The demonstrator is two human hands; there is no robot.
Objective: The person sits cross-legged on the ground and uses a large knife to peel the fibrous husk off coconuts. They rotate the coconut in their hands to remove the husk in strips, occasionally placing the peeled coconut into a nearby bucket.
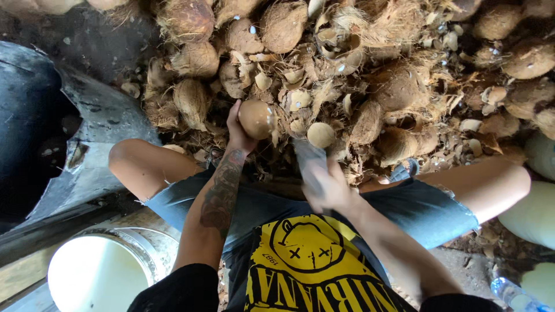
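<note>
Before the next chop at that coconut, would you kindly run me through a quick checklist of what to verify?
1. Left hand holds the coconut firmly: ok, fingers wrap its left side.
2. Right hand has a sound grip on the blade: cannot tell, hand and blade are motion-blurred.
3. Left fingers out of the blade's path: cannot tell, the blade is close below the coconut.
4. Knees apart from the cutting spot: ok, both are spread wide.
5. Metal pot of white liquid clear of the swing: ok, it sits low left by the thigh.
6. Footing free of debris: not ok, husk pieces lie everywhere.
</note>
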